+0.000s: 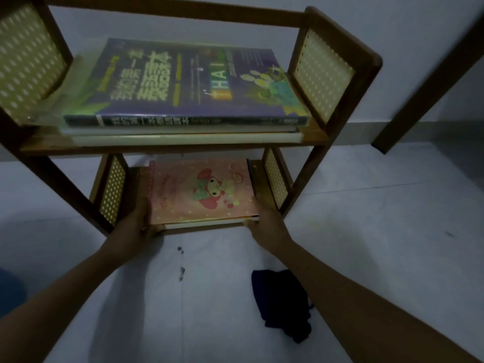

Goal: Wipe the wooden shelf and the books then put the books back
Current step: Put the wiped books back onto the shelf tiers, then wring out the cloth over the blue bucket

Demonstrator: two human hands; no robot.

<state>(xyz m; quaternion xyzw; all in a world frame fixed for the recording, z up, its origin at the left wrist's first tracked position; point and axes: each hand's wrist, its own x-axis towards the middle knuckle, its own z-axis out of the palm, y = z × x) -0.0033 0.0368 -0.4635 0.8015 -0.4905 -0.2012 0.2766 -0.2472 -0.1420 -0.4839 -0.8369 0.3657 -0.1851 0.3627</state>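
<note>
Two bare forearms reach in from the bottom edge over a pale tiled floor (366,218) with a few dark marks; a pale wall rises behind. A crumpled dark cloth (282,302) lies on the floor beside the right forearm. The left hand (136,221) cups the left front corner of the pink book (201,192), fingers curled along its edge. The right hand (264,216) grips the right front corner likewise. The book lies flat on the lower board of the wooden shelf (337,38), on other books. On the upper board lies a purple book (188,82) atop pale ones. A dark wooden leg (429,93) stands to the right.
</note>
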